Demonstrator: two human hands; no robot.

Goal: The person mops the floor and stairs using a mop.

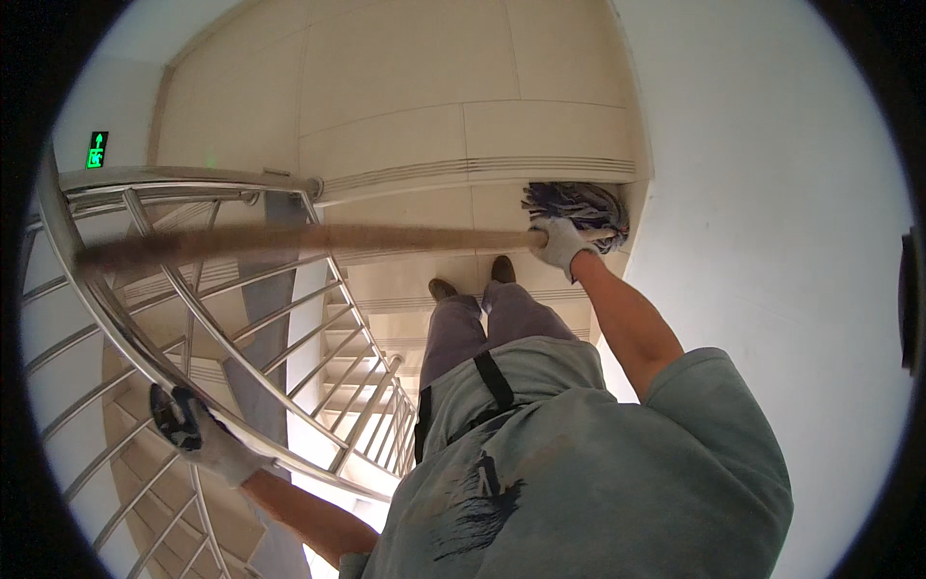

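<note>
My right hand (563, 244), in a white work glove, grips the wooden handle (405, 237) of a mop low down, close to the head. The handle runs almost level across the view to the left, where its end blurs over the railing. The dark strip-cloth mop head (579, 206) lies on a tiled stair step (499, 203), against the wall side. My left hand (210, 438), gloved with a dark coating on the fingers, is at the curved stainless steel handrail (130, 340) and appears closed around it. Part of its grip is hidden.
Tiled stairs with grooved nosings (477, 168) rise to a beige landing (405, 72). A white wall (752, 217) stands close on the right. Steel balusters (289, 347) border the stairwell on the left, with lower flights beyond. A green exit sign (97, 150) glows on the far wall.
</note>
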